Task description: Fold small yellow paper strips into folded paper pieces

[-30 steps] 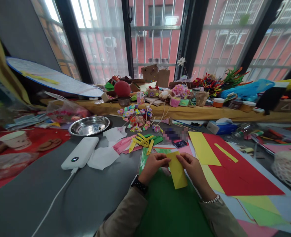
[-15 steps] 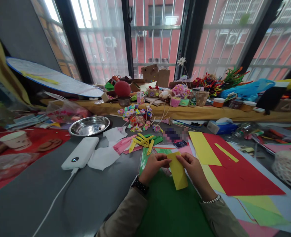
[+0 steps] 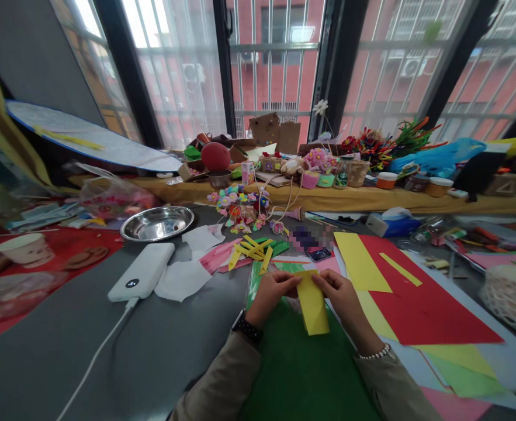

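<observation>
Both bare hands are closed in narrow pinches on a bright yellow rectangular piece of paper (image 3: pixel 314 313): the left hand (image 3: pixel 272 292) grips its upper left edge, the right hand (image 3: pixel 339 292) its top near the right corner. It hangs lengthwise between them, lower end toward the wearer, in front of a dark green flat surface (image 3: pixel 301 380); whether that end touches it, I cannot tell.

Such paper should be very light and bendable, stiff enough to keep a crease, yet easily torn or dented by a hard pull. It looks dry rather than slippery, so a light thumb-and-finger hold at the edges or along a fold ought to suffice.

Just beyond the hands lies a small heap of narrow folded yellow paper strips (image 3: pixel 253 250), partly over pink paper pieces (image 3: pixel 217 257). To the right, a long plain yellow paper sheet (image 3: pixel 358 263) and a thin loose yellow paper strip (image 3: pixel 400 269) rest on a large flat red paper sheet (image 3: pixel 442 310).

Fingers and thumbs cover the paper's top corners, and its back is out of sight. It seems doubled near the lower right, but the number of layers is unclear. A pixelated patch (image 3: pixel 305 238) masks something behind the heap, and the sleeves are cut off below.
</observation>
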`<state>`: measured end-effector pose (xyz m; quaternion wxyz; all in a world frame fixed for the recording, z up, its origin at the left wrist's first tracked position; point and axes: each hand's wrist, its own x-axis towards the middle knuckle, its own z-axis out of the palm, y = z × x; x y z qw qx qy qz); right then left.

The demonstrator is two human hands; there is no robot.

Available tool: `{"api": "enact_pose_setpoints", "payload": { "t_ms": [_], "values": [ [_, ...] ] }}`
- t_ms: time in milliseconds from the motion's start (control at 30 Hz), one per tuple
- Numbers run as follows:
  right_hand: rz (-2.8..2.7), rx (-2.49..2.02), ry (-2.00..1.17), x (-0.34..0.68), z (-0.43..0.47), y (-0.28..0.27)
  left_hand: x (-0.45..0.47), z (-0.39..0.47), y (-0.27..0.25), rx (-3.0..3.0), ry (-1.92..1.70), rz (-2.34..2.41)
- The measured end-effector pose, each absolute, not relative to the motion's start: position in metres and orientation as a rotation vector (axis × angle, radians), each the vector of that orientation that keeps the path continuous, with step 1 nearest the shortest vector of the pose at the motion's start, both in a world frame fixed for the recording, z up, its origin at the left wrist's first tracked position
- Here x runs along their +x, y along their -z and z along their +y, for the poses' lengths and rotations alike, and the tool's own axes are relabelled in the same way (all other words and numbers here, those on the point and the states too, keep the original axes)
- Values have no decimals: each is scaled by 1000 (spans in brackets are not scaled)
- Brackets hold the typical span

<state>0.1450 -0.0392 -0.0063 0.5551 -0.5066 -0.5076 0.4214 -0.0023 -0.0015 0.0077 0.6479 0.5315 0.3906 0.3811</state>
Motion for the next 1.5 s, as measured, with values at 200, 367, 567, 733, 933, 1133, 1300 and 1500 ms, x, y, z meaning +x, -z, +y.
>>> {"api": "enact_pose_setpoints", "payload": {
  "t_ms": [200, 367, 567, 733, 933, 1133, 1300, 1500],
  "values": [
    [-1170, -1194, -985, 143, -40, 6, -2, -2, -7, 1252, -839, 885],
    [-1178, -1205, -930, 144, -40, 6, -2, -2, -7, 1276, -833, 900],
    [-1155, -1281, -781, 146, -40, 8, -2, -5, -8, 1333, -693, 796],
    [-1102, -1239, -829, 146, -40, 6, -2, -6, -8, 1398, -659, 803],
    [-1088, -1200, -1084, 147, -36, 8, -3, -2, -8, 1360, -890, 950],
    [-1077, -1236, -1048, 148, -35, 13, -3, -3, -9, 1359, -903, 955],
    [-1082, -1291, -925, 148, -37, 11, -2, -3, -8, 1311, -823, 909],
    [-1052, -1237, -1028, 147, -36, 9, -2, -1, -6, 1332, -926, 950]
  ]
}}
